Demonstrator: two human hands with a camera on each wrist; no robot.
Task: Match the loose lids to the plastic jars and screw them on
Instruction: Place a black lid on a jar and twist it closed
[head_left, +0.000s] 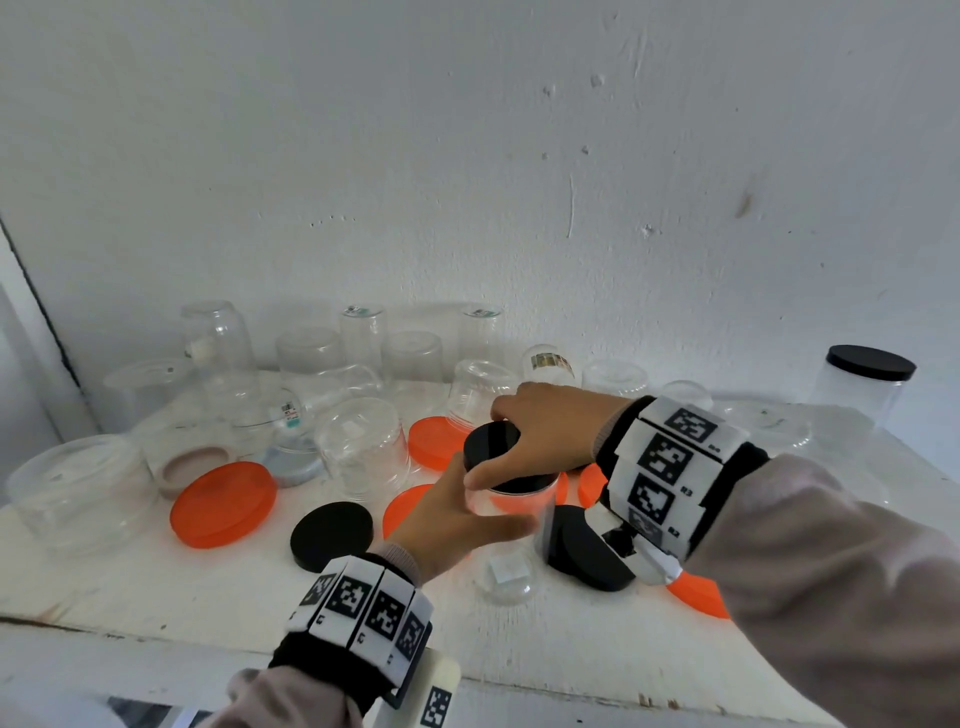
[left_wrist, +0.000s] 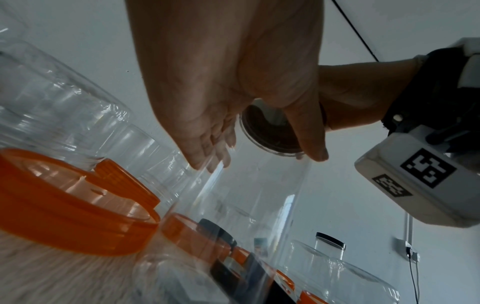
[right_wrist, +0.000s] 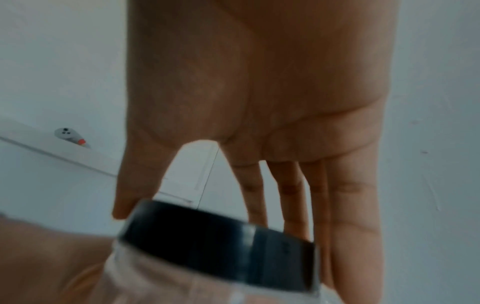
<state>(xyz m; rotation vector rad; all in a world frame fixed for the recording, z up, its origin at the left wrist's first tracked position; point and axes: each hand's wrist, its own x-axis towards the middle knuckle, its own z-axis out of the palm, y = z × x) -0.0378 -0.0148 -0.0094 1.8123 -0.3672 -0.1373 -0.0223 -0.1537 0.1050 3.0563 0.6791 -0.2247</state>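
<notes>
From the head view, the left hand (head_left: 457, 519) wraps its fingers and thumb round a clear jar (head_left: 511, 501) held above the white shelf (head_left: 156, 587). The right hand (head_left: 540, 431) comes down from above, fingers spread and curled over the black lid (head_left: 491, 448) that sits on the jar's mouth. Both wristbands carry square black-and-white code tags; beside the right ones I can just read "R3" and "R2". Below the left thumb lies one loose black lid (head_left: 332, 535); under the right wrist are more black lids (head_left: 587, 551), stacked so I cannot count them. Left of the left hand's fingers lies a large orange lid (head_left: 223, 504); at least four more orange lids show in part around and under the hands. Beyond the fingertips stand over a dozen clear jars, mouths down, several with small stickers too blurred to read. Far right, one capped jar (head_left: 867, 384) wears a black lid.

From the left wrist, the left hand (left_wrist: 233, 82) has its fingers (left_wrist: 215, 154) and thumb pressed on the clear jar (left_wrist: 259, 185), the lid's dark underside (left_wrist: 270, 133) between them. One upturned orange lid (left_wrist: 78, 205) lies nearest.

From the right wrist, the right hand (right_wrist: 259, 92) has its fingers (right_wrist: 350, 205) straight down the far side of the black lid (right_wrist: 215, 242) and the thumb on the near side.
</notes>
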